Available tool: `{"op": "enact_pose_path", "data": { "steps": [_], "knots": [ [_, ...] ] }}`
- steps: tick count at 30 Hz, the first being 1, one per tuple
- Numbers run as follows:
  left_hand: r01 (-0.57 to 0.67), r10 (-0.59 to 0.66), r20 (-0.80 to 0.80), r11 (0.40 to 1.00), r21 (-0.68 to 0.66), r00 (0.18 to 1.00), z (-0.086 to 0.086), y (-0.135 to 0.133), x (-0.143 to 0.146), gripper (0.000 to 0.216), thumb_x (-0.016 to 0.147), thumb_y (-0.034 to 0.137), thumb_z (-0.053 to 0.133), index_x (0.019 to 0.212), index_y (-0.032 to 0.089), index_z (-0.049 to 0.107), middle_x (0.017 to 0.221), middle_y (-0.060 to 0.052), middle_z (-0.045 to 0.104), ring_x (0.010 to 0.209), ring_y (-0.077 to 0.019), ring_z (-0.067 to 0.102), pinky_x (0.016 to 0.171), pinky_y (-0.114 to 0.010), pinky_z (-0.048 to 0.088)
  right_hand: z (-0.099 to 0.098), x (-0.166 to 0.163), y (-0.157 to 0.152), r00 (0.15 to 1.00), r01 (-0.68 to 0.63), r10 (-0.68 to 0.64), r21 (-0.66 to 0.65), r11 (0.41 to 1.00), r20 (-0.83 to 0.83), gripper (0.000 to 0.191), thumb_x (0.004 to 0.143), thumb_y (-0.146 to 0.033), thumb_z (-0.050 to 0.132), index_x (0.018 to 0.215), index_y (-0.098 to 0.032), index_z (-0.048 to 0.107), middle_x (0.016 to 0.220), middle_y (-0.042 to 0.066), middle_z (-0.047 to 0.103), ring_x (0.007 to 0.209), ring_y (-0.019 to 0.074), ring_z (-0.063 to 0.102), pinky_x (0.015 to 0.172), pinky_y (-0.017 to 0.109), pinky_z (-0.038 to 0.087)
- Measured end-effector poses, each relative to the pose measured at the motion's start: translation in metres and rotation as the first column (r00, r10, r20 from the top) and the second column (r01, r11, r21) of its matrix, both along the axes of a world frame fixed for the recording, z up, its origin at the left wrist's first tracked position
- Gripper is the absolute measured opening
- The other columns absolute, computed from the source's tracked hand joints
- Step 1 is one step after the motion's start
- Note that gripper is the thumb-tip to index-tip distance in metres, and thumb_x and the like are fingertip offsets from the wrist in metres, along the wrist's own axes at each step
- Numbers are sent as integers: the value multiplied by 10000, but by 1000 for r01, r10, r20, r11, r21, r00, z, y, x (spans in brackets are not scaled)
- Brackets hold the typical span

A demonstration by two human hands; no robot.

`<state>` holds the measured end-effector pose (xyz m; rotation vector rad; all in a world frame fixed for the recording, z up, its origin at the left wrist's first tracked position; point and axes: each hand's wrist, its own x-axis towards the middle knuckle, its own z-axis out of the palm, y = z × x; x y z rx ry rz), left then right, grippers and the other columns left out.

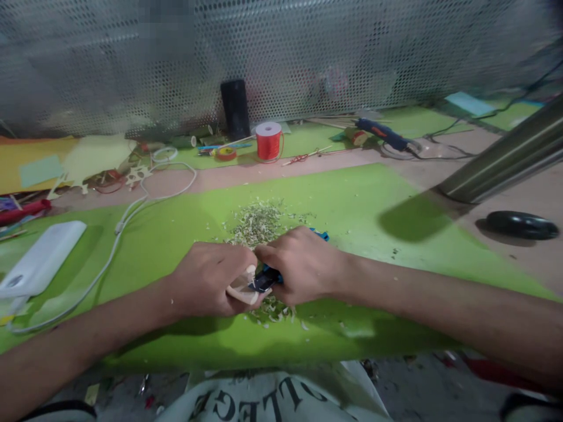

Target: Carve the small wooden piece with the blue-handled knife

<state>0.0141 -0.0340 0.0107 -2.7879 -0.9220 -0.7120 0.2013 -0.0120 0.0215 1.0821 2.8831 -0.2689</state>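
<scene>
Our L hand grips pale curved wood-like piece; R hand grasps blue-black cutter; slip twd L cd cut us.

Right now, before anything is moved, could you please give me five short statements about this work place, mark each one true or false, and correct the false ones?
1. The right hand grips a blue and dark tool. True.
2. The left hand is empty. False: it holds a pale piece, close to the tool.
3. Small shavings lie on the green sheet. True.
4. The spool beyond the shavings is wound in blue. False: it is wound in red.
5. The white flat box lies on the person's right. False: it lies on the left, beside a white cable.
</scene>
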Motion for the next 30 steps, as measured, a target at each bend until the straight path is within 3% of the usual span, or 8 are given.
{"op": "enact_pose_path", "data": {
  "steps": [13,22,30],
  "knots": [
    [-75,73,-40,997,-36,997,1,10,-3,241,823,426,558,749,198,536,547,38,576,459,-108,506,467,-243,294,-3,4,8,998,57,-56,31,998,-26,237,727,-303,495,837,-165,652,687,64,689,528,164,529,492,285,175],
    [-131,145,-61,972,194,988,2,14,-6,391,855,542,554,698,185,548,528,15,595,454,-119,534,453,-251,300,-3,3,9,990,141,-142,95,985,11,269,772,-356,489,884,-172,650,707,63,696,548,182,563,481,286,153],
    [-113,117,-37,990,85,993,1,15,-6,373,847,544,549,736,188,538,525,29,574,450,-109,519,440,-238,298,-3,4,8,991,132,-132,58,990,-5,229,752,-331,500,847,-178,642,698,58,693,532,173,547,492,285,182]
  ]
}}
